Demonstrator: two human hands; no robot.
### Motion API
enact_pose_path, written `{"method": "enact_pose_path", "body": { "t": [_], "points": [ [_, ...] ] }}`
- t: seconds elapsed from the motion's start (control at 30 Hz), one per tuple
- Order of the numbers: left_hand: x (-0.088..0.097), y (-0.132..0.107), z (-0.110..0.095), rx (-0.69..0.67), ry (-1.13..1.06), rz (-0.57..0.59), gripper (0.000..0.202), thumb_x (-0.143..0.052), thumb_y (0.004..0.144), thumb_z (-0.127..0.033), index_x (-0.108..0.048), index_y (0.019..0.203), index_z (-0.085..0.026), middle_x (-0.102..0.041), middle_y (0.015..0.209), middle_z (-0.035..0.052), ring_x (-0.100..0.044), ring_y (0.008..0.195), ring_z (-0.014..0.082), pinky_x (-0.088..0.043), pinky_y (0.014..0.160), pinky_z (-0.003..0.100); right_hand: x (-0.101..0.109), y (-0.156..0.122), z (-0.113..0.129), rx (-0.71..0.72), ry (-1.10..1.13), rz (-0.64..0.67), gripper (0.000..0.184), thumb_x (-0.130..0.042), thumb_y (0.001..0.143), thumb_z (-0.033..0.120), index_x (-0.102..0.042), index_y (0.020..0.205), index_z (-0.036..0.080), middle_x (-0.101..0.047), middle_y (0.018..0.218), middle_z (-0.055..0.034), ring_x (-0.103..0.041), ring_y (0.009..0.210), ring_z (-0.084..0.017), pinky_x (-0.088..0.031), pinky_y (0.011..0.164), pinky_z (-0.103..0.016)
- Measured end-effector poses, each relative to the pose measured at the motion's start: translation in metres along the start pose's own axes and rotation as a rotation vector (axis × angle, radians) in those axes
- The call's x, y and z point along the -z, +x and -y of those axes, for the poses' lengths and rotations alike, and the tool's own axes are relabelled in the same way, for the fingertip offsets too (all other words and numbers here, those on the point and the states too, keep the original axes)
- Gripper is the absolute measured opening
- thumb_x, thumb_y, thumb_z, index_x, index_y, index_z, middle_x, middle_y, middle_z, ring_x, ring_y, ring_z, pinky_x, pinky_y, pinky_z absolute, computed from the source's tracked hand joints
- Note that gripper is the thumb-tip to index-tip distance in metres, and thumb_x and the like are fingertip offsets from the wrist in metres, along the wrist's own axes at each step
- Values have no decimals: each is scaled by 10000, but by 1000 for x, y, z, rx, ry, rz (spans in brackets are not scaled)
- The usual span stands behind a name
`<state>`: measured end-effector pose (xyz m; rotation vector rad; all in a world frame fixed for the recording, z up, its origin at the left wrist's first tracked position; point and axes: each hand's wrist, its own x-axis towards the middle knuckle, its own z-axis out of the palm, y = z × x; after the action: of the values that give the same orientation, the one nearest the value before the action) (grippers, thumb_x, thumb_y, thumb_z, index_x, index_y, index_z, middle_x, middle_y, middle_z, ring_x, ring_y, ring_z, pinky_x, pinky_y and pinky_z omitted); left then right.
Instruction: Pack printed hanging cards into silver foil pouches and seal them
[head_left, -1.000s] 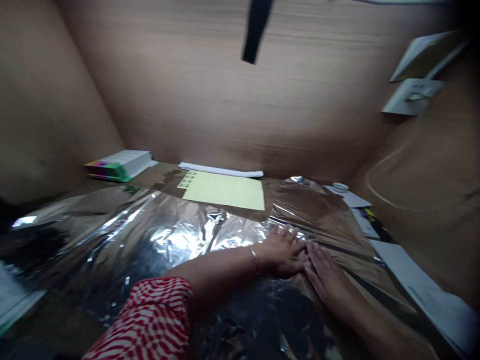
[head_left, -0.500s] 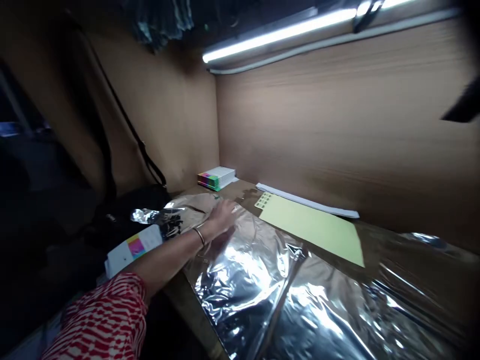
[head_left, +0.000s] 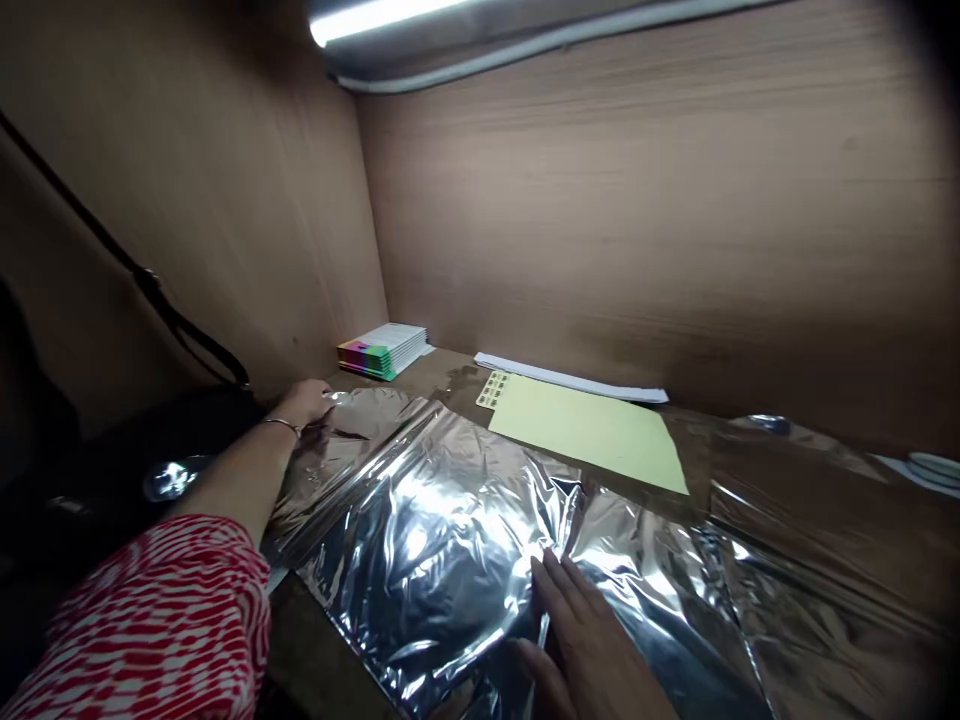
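Observation:
A shiny silvery film [head_left: 435, 520] lies spread and wrinkled over the table. At its far left corner is my left hand [head_left: 306, 402], fingers closed on the film's edge. My right hand [head_left: 589, 640] rests on the film at the front, fingers stretched out flat and the thumb apart. Between the two hands a raised fold runs across the film. Behind it lies a pale yellow sheet [head_left: 589, 432] with a small strip of printed labels [head_left: 493, 389] at its left end.
A stack of colourful booklets [head_left: 382, 350] stands in the back left corner. A folded white strip [head_left: 570, 378] lies along the back wooden wall [head_left: 637, 220]. A roll of tape [head_left: 934, 468] is at the far right. A dark bag [head_left: 202, 410] sits at the left.
My left hand has moved left from the film's middle to its far corner and closed on the edge. My right hand has come into view on the film. The view has shifted.

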<state>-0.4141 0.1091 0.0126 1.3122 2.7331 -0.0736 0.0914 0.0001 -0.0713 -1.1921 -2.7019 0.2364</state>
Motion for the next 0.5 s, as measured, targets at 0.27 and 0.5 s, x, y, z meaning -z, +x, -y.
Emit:
{"method": "enact_pose_path", "body": {
  "t": [0.27, 0.5],
  "points": [
    [-5, 15, 18, 46, 36, -33, 312, -579, 943, -340, -586, 1182, -140, -597, 1190, 84, -610, 1035, 230, -527, 876, 422, -17, -3, 9, -54, -59, -156, 756, -471, 942, 470, -210, 1526, 67, -211, 1554, -188, -205, 1428, -335, -416, 1078, -523],
    [12, 18, 21, 18, -4, -1, 320, -587, 938, -343, -584, 1185, -140, -600, 1177, 79, -617, 1013, 228, -537, 856, 409, -30, -1, -3, -34, -188, -110, 571, -396, 974, 383, -420, 1439, 53, -345, 1502, -148, -320, 1381, -347, -469, 1040, -518]
  ]
}}
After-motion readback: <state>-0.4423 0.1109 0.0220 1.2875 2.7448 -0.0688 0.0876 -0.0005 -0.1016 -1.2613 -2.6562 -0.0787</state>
